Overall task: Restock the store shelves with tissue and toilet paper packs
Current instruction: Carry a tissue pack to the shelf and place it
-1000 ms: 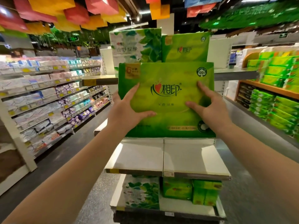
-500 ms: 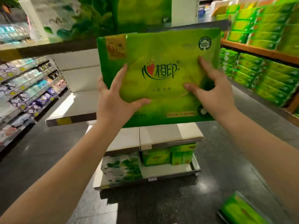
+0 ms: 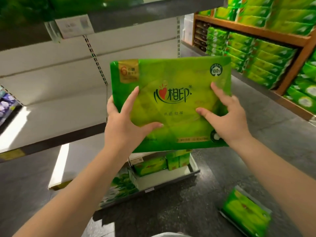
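The green tissue pack (image 3: 171,103), gripped by left hand (image 3: 126,124) and right hand (image 3: 225,117), has dropped toward the bare middle shelf (image 3: 56,106), likely its spot.

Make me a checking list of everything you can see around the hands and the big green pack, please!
Surface: white metal shelf board, bare where it shows, left of the pack.
Job's things: large green plastic-wrapped tissue pack, held upright in the air; another green tissue pack lying on the dark floor at lower right.
Clutter: small green packs and a leaf-print pack on the low shelf.
Grips: left hand holds the pack's left edge, thumb on the front; right hand holds its right side, fingers spread.
Cables: nothing seen.
Surroundings: wooden shelving stacked with green packs on the right; price tag on the upper shelf edge.
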